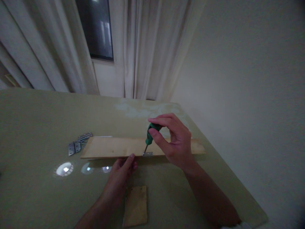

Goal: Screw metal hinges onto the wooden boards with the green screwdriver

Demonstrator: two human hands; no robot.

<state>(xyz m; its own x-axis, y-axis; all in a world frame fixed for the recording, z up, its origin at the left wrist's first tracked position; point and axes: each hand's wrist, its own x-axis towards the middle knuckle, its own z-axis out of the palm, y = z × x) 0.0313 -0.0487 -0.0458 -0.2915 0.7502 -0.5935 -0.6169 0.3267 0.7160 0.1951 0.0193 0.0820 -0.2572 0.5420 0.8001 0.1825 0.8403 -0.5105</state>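
A long wooden board (114, 147) lies across the table. A small metal hinge (147, 154) sits at its near edge. My right hand (175, 143) is closed around a green-handled screwdriver (151, 133), whose tip rests on the hinge. My left hand (121, 175) presses against the board's near edge just left of the hinge, thumb on the edge and fingers curled under; nothing shows inside them.
Several loose metal hinges (77, 143) lie left of the board. A small wooden piece (135, 205) lies near me between my arms. The glossy green table (35, 127) ends at the right near a wall (250, 95); curtains (147, 47) and a window hang behind.
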